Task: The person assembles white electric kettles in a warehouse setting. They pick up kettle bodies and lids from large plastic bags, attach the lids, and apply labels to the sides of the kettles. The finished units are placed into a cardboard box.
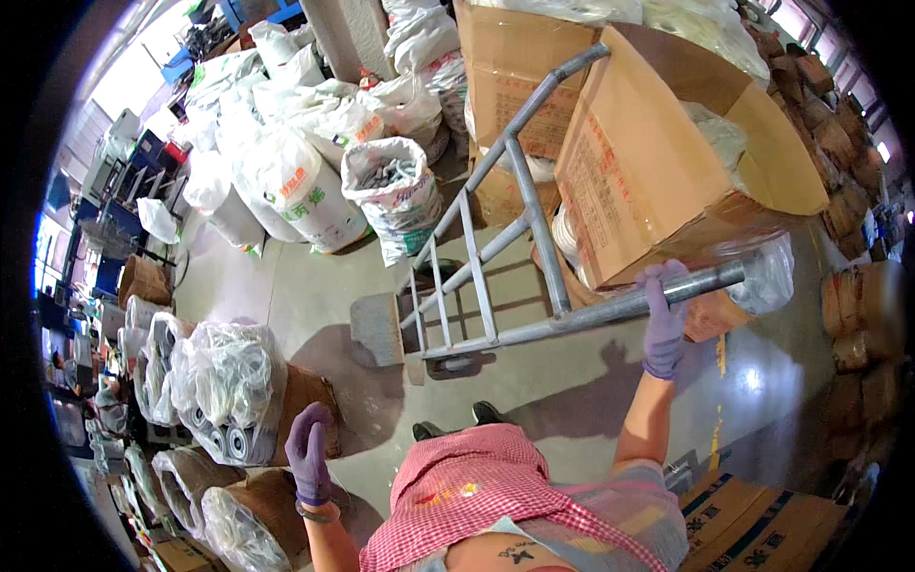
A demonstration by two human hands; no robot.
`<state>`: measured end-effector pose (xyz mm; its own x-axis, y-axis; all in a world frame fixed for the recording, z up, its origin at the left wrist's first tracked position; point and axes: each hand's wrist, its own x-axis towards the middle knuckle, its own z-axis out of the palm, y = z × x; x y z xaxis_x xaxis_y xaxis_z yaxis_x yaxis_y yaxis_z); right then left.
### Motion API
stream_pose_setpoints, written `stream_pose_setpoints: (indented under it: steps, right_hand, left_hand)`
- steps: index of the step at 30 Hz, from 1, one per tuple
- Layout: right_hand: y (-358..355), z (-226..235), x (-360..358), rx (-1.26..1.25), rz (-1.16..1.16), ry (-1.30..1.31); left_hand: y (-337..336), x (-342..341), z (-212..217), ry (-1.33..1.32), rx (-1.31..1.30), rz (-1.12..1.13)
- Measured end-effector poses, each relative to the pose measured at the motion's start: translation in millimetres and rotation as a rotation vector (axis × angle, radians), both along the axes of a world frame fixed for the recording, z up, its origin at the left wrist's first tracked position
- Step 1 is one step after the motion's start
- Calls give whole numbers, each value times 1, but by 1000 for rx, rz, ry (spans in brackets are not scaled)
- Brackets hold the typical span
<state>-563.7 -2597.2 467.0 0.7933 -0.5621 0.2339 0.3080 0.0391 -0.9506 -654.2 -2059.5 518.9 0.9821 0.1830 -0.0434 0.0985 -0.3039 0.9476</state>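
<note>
Grey metal tubing forms a hand truck (591, 313) that slants across the middle of a crowded storage area, seen from the wearer's head; the right hand (664, 319), in a lavender glove, is closed around one long rail near its end; the left hand (310, 453), gloved alike, hangs loosely curled at the lower left, with no object visible in it, near a brown box (324, 400) and plastic-wrapped rolls (229, 381); the hand truck's toe plate (376, 331) points away to the left, above the grey floor (286, 296); its second rail, unheld, rises in front of a large opened carton (629, 181), though whether they touch I cannot tell.

As for progress, a one-handed grip on the hand truck is in place; no load shows on the toe plate, so carrying seems not yet begun; the opened carton, the white sacks (305, 186) at the upper left and the wrapped rolls all stand apart from that plate; below, a red-checked apron (467, 477) and two dark shoes mark where the wearer stands.
</note>
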Motion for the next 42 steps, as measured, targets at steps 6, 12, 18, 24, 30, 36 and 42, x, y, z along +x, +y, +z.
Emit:
stream_pose_setpoints:
  steps: [6, 12, 18, 24, 30, 36, 42]
  right_hand:
    - [-37, 21, 45, -492, -566, 34]
    - [-39, 25, 93, -949, -747, 53]
    - [127, -71, 119, -1186, -295, -1]
    - [309, -129, 184, -1350, 143, 26]
    - [380, -81, 286, -1584, -4, 93]
    - [449, 8, 386, -1768, -126, 100]
    - [481, -5, 560, -1917, -108, 248]
  left_hand:
    - [0, 22, -6, 87, -32, -47]
    - [46, 27, -5, 48, 238, -190]
    - [165, 6, -68, 61, 550, -122]
    - [333, 25, -161, 415, 812, 177]
    - [437, 171, -291, 416, 1011, 5]
    - [479, 256, -415, 210, 1178, -324]
    - [623, 246, -442, 327, 942, -435]
